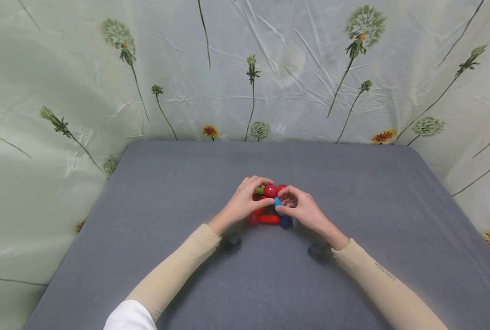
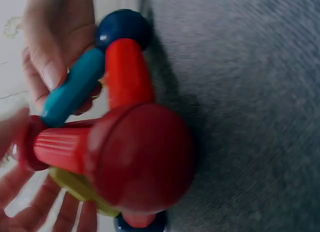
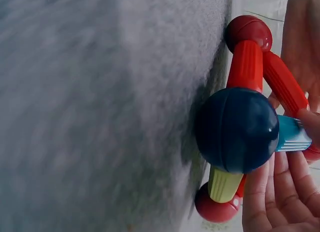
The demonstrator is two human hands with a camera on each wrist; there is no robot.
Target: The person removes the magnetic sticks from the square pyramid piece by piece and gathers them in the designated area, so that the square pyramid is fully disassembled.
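Note:
A small frame of coloured rods and balls stands on the grey surface between both hands. My left hand curls round the red ball at its top, thumb and fingers on opposite sides. With thumb and fingers, my right hand pinches the blue rod, which slopes from that top ball down to a dark blue ball. Along the base, a red rod links the dark blue ball to a large red ball. A yellow-green rod shows behind. The far side is partly hidden by the fingers.
The grey cloth-covered table extends around the frame on every side. A pale curtain printed with dandelions hangs behind its far edge. Dark wrist cameras sit low beneath the forearms, close over the cloth.

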